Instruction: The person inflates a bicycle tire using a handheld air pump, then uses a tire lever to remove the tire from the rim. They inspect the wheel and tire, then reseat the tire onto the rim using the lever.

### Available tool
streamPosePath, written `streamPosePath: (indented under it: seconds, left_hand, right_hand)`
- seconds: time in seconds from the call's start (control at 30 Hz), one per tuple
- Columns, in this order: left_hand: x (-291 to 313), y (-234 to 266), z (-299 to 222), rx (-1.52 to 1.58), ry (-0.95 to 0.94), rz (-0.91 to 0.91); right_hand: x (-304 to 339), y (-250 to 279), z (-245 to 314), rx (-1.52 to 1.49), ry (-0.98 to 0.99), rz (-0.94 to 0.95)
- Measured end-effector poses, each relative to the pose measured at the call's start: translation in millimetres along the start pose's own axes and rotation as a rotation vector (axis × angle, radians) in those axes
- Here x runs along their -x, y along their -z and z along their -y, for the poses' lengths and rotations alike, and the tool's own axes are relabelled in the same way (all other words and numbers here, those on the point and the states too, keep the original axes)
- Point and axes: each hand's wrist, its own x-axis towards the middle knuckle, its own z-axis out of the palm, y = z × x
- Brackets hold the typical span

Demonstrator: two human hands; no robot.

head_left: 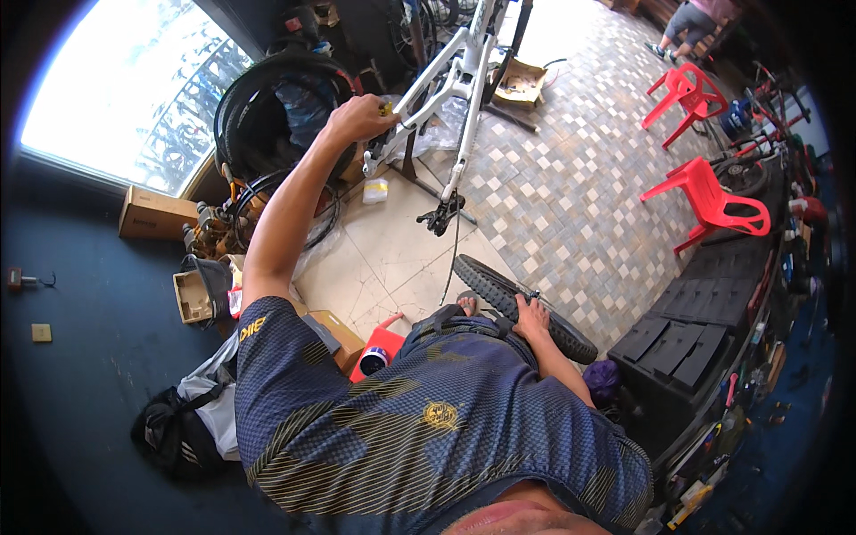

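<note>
A white bicycle frame (462, 82) hangs in front of me, with a rear derailleur (440, 217) and a thin cable dangling from its lower end. My left hand (358, 119) is stretched out to the left side of that frame, fingers closed. A small yellow bit shows at its fingertips; what it holds is mostly hidden. Down by my legs, my right hand (532, 317) grips a bicycle wheel (489, 283) with a knobby black tire, near the hub. The wheel leans on edge beside my foot.
Black tires (234, 116) are piled at the left under a window. A red stool (381, 346) and cardboard box stand close to my left leg. Two red chairs (704, 198) and black storage bins (682, 334) line the right. An open carton (521, 83) sits beyond the frame; another person is far right.
</note>
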Motion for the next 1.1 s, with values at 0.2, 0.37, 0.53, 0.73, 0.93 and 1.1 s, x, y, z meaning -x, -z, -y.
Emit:
streamPosePath:
  seconds: [0.2, 0.37, 0.53, 0.73, 0.93, 1.1]
  left_hand:
    - [-4, 72, -30, 0.473, -0.158, -0.966]
    - [56, 102, -124, 0.582, -0.453, -0.543]
    - [180, -13, -235, 0.440, -1.000, -0.097]
    - [231, -167, -347, 0.438, -1.027, 0.253]
    - [256, -246, -435, 0.228, -1.225, 0.361]
    - [298, -255, -507, 0.323, -1.401, 0.422]
  right_hand:
    - [6, -4, 4, -0.006, -0.008, 0.010]
    - [8, -14, -13, -0.059, 0.031, 0.097]
    - [24, 16, -33, -0.864, 0.130, -0.264]
    - [124, 116, -35, -2.516, 0.362, -0.083]
    - [169, 53, -87, -2.930, 0.380, -0.442]
    - [218, 28, -137, -2.938, 0.136, -0.822]
